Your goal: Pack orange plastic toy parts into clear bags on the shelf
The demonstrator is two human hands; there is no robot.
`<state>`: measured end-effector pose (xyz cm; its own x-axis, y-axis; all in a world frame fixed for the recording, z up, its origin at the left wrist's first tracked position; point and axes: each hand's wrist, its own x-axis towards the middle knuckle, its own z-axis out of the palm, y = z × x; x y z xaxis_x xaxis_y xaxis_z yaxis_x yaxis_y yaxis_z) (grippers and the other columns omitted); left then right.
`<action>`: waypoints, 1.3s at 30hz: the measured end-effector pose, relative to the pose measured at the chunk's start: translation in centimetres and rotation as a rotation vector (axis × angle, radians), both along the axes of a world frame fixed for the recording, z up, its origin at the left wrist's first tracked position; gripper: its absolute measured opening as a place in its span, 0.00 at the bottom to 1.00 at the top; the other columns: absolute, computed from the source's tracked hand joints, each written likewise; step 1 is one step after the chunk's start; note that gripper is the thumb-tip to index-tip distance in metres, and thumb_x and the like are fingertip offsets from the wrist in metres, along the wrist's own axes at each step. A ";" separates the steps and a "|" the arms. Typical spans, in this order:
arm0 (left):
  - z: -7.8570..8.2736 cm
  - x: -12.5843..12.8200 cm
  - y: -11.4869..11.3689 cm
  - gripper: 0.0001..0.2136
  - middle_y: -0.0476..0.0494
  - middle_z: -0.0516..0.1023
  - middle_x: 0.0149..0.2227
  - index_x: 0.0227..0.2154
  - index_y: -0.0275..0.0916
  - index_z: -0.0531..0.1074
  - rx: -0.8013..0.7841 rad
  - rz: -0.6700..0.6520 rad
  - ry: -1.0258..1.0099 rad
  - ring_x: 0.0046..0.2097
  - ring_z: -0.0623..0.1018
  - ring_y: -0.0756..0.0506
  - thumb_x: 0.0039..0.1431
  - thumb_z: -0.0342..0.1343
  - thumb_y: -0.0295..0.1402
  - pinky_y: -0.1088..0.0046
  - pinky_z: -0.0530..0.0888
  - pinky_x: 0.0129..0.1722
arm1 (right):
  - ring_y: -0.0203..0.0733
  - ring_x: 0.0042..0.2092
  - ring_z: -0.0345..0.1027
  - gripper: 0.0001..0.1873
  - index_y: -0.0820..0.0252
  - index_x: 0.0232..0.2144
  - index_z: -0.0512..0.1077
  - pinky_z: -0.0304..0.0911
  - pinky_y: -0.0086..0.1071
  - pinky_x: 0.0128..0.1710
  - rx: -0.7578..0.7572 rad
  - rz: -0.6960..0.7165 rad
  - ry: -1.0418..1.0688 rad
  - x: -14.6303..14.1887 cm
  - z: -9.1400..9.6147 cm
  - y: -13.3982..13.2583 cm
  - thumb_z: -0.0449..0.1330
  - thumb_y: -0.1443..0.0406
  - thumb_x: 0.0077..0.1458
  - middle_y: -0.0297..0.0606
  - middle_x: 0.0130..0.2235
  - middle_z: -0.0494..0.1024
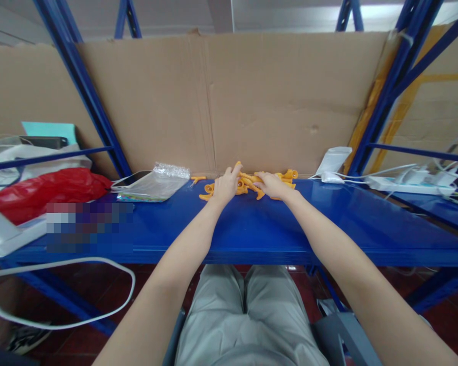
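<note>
A heap of orange-yellow plastic pieces (290, 174), some with round hollow ends, lies at the back of the blue shelf (259, 229). On the heap's left side, my left hand (225, 187) is closed around an orange piece whose tip (237, 165) shows above the fingers. My right hand (274, 186) reaches into the heap from the right, fingers bent over an orange piece (260, 193); the hand hides part of it. A small branched orange piece (198, 179) lies apart at the left. The pieces' exact kind is unclear.
A cardboard sheet (275, 101) stands behind the shelf. To the left are a clear plastic bag (156, 185), a phone (135, 179) and a red bag (61, 188). At right are a white packet (332, 165) and a power strip (408, 185) with cables. Blue posts (393, 91) flank the shelf.
</note>
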<state>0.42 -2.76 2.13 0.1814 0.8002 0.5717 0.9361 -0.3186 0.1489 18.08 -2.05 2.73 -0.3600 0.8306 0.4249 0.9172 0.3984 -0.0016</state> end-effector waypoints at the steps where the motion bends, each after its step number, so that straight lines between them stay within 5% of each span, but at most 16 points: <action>1: 0.0 0.0 0.0 0.20 0.37 0.69 0.53 0.60 0.46 0.60 0.003 -0.010 -0.015 0.50 0.77 0.40 0.66 0.46 0.32 0.67 0.72 0.46 | 0.50 0.51 0.71 0.15 0.60 0.50 0.70 0.60 0.37 0.46 0.007 0.005 0.000 0.1 0.0 0.1 0.53 0.62 0.63 0.46 0.50 0.77; 23: -0.1 0.3 0.2 0.16 0.42 0.77 0.47 0.48 0.46 0.64 -0.038 -0.121 -0.251 0.49 0.76 0.41 0.58 0.53 0.27 0.65 0.70 0.47 | 0.49 0.53 0.68 0.16 0.64 0.51 0.71 0.54 0.40 0.53 0.144 0.025 -0.138 0.6 0.0 0.4 0.54 0.65 0.63 0.50 0.50 0.77; 33: -0.1 0.6 0.5 0.13 0.50 0.76 0.33 0.39 0.44 0.66 -0.080 -0.089 -0.358 0.38 0.77 0.46 0.52 0.60 0.27 0.71 0.72 0.41 | 0.49 0.51 0.67 0.14 0.66 0.48 0.73 0.49 0.42 0.57 0.207 0.051 -0.210 1.0 -0.4 1.0 0.54 0.67 0.62 0.51 0.46 0.78; 39: -0.1 0.8 0.5 0.12 0.56 0.67 0.20 0.40 0.39 0.66 -0.297 -0.138 -0.619 0.19 0.69 0.53 0.54 0.61 0.29 0.78 0.69 0.23 | 0.51 0.52 0.65 0.15 0.66 0.48 0.72 0.45 0.43 0.58 0.228 0.050 -0.242 1.1 -0.2 0.5 0.50 0.68 0.62 0.51 0.47 0.76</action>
<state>1.24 -2.25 2.00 0.0039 0.9315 0.3637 0.6053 -0.2917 0.7406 19.21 -1.57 2.54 -0.5113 0.7029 0.4945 0.8593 0.4081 0.3083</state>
